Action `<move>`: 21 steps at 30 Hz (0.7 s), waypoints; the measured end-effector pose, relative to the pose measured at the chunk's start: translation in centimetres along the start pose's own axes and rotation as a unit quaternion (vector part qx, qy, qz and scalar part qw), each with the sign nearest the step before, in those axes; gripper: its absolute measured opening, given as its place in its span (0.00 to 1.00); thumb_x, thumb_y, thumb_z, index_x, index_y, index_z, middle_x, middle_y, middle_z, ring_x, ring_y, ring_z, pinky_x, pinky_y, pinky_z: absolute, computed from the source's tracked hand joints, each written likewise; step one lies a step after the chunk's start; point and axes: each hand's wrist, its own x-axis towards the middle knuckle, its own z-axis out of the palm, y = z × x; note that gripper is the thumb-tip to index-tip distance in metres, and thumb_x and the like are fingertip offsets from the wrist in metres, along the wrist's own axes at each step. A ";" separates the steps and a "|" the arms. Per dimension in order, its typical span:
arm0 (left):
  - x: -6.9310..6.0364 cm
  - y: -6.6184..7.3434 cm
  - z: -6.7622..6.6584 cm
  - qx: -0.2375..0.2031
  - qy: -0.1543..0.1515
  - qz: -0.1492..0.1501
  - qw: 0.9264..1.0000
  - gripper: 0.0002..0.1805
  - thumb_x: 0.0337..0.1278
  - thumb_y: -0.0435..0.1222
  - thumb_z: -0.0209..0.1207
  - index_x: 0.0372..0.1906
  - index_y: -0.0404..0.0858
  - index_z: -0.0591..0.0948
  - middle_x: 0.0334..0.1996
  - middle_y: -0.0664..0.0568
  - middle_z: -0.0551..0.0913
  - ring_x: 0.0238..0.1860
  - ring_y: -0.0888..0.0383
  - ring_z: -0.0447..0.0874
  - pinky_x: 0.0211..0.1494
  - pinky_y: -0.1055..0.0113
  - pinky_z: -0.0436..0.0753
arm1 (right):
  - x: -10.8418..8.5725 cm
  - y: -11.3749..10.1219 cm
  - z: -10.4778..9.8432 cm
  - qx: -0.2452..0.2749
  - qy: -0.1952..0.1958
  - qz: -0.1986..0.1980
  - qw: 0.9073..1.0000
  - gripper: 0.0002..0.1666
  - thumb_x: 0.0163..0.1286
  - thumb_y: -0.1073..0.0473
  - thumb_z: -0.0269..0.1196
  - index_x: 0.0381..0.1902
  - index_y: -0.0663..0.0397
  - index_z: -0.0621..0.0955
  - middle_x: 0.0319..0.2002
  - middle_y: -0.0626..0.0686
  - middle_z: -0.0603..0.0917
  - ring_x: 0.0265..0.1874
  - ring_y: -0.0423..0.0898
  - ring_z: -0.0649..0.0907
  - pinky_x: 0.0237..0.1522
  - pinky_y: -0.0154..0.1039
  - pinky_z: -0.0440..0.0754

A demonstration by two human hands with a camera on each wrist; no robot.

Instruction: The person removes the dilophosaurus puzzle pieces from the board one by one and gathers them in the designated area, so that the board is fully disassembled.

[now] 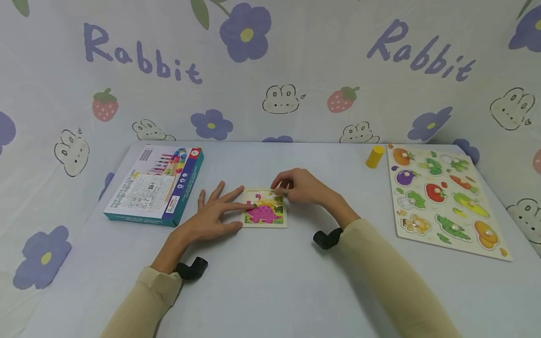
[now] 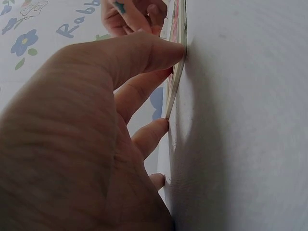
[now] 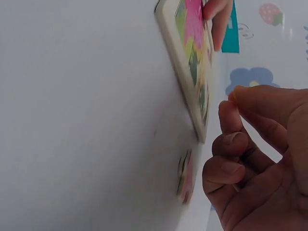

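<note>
A small wooden jigsaw puzzle (image 1: 264,215) with a pink dinosaur in a pale frame lies flat on the table between both hands. My left hand (image 1: 211,218) has its fingers spread; the index fingertip presses on the picture, and the thumb touches the frame's left edge. Over the upper right corner of the board is my right hand (image 1: 302,187), thumb and index fingertips together, the other fingers curled. Nothing shows between those fingertips in the right wrist view. There, a loose puzzle piece (image 3: 186,178) lies on the table just past the board's corner; the head view does not show it clearly.
At the left lies a flat toy box (image 1: 148,185) with a teal side. To the right stands a yellow cylinder (image 1: 374,157), beside a large vegetable peg board (image 1: 448,199). A patterned cloth (image 1: 313,51) hangs behind the white table (image 1: 270,291).
</note>
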 end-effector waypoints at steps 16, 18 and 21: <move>-0.1 0.1 -0.1 -0.001 0.000 0.007 1.000 0.27 0.66 0.49 0.62 0.70 0.59 0.82 0.87 0.51 0.56 0.88 0.32 0.30 0.77 0.21 0.21 | 1.8 -2.5 1.9 -0.050 -0.061 -0.015 0.997 0.18 0.74 0.60 0.67 0.60 0.49 0.87 0.37 0.51 0.85 0.39 0.44 0.79 0.42 0.32 0.77; 0.0 0.1 -0.1 -0.003 0.000 0.009 1.000 0.27 0.66 0.49 0.62 0.70 0.60 0.82 0.87 0.51 0.56 0.88 0.32 0.30 0.77 0.21 0.21 | 1.8 -2.6 2.0 -0.052 -0.065 -0.013 0.996 0.18 0.74 0.60 0.67 0.60 0.49 0.87 0.36 0.51 0.85 0.39 0.44 0.79 0.41 0.32 0.77; 0.0 0.0 -0.1 -0.002 0.001 0.011 1.000 0.27 0.66 0.50 0.62 0.70 0.60 0.82 0.87 0.50 0.56 0.88 0.32 0.30 0.77 0.20 0.21 | 1.8 -2.8 2.0 -0.050 -0.067 -0.005 0.996 0.18 0.74 0.61 0.67 0.60 0.49 0.87 0.36 0.52 0.85 0.38 0.44 0.79 0.40 0.32 0.77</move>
